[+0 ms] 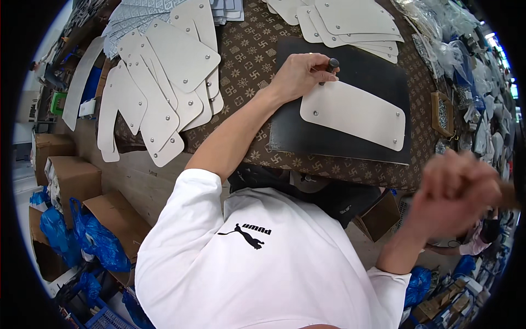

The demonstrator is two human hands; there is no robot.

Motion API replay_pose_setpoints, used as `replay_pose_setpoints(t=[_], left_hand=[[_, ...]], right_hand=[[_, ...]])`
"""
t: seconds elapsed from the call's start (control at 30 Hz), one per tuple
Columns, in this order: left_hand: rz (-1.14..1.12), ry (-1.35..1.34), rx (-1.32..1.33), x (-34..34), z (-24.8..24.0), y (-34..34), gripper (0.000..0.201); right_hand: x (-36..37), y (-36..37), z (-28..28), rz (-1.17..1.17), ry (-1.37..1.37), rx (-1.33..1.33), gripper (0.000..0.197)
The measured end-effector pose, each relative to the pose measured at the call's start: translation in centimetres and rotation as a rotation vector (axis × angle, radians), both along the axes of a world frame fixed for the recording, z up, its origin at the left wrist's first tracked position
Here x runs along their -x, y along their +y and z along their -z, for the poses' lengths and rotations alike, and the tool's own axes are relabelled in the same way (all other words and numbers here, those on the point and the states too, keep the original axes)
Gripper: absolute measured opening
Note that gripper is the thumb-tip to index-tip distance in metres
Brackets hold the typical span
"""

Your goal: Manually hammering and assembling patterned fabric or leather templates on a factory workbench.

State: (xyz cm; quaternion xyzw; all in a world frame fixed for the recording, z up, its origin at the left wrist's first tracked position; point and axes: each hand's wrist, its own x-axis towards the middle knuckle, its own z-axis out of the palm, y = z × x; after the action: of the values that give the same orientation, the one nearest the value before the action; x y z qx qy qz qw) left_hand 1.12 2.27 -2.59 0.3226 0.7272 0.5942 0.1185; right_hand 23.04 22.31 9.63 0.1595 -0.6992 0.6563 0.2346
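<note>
My left hand [304,75] is closed around a short, dark hand punch [332,65], held upright over the upper left corner of a pale panel [353,112]. The panel has rounded corners, and metal studs show at its other corners. Beneath it lies a black mat [378,71] on the patterned tablecloth. Raised off to the right of the table, my right hand [457,189] is blurred by motion. Its fingers look curled into a fist, and a blurred brown shape sticks out beside it; I cannot make out what that is.
Studded panels [164,93] lie fanned out at the table's left, with more panels [356,24] stacked at the far right. A small wooden box [442,114] of metal bits sits by the right edge, near plastic bags [460,49]. Cardboard boxes [74,181] stand on the floor left.
</note>
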Motion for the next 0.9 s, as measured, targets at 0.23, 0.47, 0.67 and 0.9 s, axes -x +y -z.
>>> replay_pose_setpoints(t=[0.23, 0.47, 0.67, 0.9], left_hand=[[0.039, 0.009, 0.01, -0.5, 0.8, -1.0, 0.02], [0.15, -0.177, -0.129, -2.4, -1.9, -3.2, 0.018], [0.188, -0.133, -0.087, -4.5, -0.2, -3.7, 0.015], [0.198, -0.081, -0.042, -4.7, -1.1, -3.1, 0.016]], right_hand=[[-2.6, -5.9, 1.1, 0.478, -0.974, -0.143, 0.032], [-5.7, -6.2, 0.3, 0.613, -0.792, 0.051, 0.033], [-5.9, -6.9, 0.1, 0.626, -0.736, 0.002, 0.031], [-5.6, -7.2, -5.1, 0.227, -0.025, 0.197, 0.021]])
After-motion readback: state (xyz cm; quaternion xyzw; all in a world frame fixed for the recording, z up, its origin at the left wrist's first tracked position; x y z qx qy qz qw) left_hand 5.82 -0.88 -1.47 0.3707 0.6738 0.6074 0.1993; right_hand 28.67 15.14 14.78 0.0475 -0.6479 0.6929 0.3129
